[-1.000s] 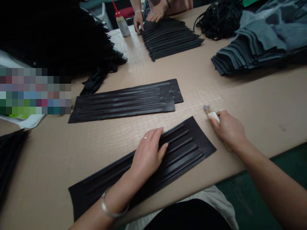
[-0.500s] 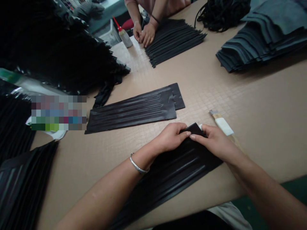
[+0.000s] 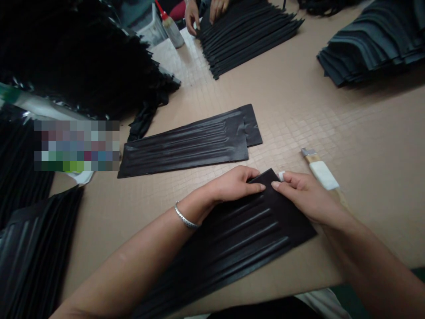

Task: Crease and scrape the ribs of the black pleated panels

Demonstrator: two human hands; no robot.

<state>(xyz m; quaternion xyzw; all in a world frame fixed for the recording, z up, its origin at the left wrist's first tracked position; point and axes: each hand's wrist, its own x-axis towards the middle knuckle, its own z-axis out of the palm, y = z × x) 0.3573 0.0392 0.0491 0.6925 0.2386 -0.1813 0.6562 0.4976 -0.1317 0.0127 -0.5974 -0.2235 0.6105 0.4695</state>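
A long black leather-like panel with raised ridges lies slanted at the table's front edge, its far corner lifted slightly. My left hand pinches its upper edge just left of that corner, thumb on top and fingers underneath. On the other side of the corner, my right hand grips the right edge between thumb and fingers; a white wrap shows on one fingertip. Beyond my hands lie two similar ridged panels, one partly over the other. Right of my right hand rests a wooden-handled tool with a metal tip and white wrapping.
Tall stacks of black pieces crowd the left side. Across the table, another person's hands touch a fanned row of black strips. A red-tipped bottle stands beside them. Dark layered sheets lie at the far right.
My view has tilted down, so the far things sit higher. My right thumb has moved away from the left one, uncovering more of the panel's corner. Both hands still hold the panel.
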